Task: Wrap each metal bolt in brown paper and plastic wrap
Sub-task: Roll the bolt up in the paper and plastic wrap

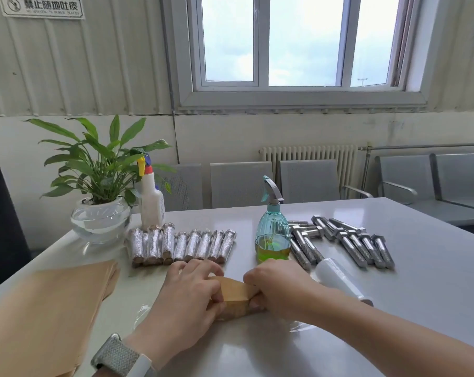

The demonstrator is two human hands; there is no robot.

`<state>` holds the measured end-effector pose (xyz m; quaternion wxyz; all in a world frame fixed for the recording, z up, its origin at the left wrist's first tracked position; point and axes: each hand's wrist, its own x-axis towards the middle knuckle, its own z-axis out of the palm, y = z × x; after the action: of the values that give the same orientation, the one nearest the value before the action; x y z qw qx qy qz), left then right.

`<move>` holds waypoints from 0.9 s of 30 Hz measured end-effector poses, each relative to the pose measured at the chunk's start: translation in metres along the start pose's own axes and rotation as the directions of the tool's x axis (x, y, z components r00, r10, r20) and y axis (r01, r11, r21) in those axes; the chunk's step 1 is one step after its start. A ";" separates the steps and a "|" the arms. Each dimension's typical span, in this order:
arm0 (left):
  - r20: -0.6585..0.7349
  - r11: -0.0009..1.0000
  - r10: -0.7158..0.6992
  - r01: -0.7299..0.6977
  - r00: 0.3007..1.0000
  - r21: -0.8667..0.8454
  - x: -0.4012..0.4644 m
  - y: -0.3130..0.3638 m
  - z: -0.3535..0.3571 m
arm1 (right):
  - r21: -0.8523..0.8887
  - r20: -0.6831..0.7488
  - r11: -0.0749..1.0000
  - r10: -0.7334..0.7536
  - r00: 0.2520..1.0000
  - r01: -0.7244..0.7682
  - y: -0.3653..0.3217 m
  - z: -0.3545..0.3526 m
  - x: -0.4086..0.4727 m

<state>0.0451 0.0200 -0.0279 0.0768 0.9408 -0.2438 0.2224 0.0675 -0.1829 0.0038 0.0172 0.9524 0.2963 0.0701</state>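
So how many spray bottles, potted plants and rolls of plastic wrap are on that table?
Spray bottles: 2
Potted plants: 1
Plastic wrap rolls: 1
Total: 4

I have one view only, from the camera on my head, wide-angle with bent edges. It looks forward and slightly down across the surface (pixel 393 268), close over my hands at the lower frame, and faces the far wall, where the window (pixel 298 44) fills the top.
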 end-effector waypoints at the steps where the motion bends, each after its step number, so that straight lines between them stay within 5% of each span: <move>1: -0.008 1.000 0.002 -0.002 1.000 0.003 0.000 0.001 0.000 | 0.002 -0.005 1.000 -0.001 1.000 0.001 -0.001 0.000 -0.002; 16: -0.064 0.998 0.037 -0.034 0.997 0.045 -0.003 0.004 -0.005 | 0.002 -0.072 0.993 0.121 0.990 -0.121 -0.012 0.013 -0.015; 27: -0.102 0.977 0.213 -0.213 0.972 0.011 -0.003 -0.006 -0.010 | 0.007 -0.109 0.993 0.116 0.987 -0.116 -0.011 0.018 -0.015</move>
<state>0.0421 0.0291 -0.0203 0.0651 0.8967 -0.3389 0.2772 0.0515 -0.1817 -0.0163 -0.0034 0.9628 0.2409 0.1227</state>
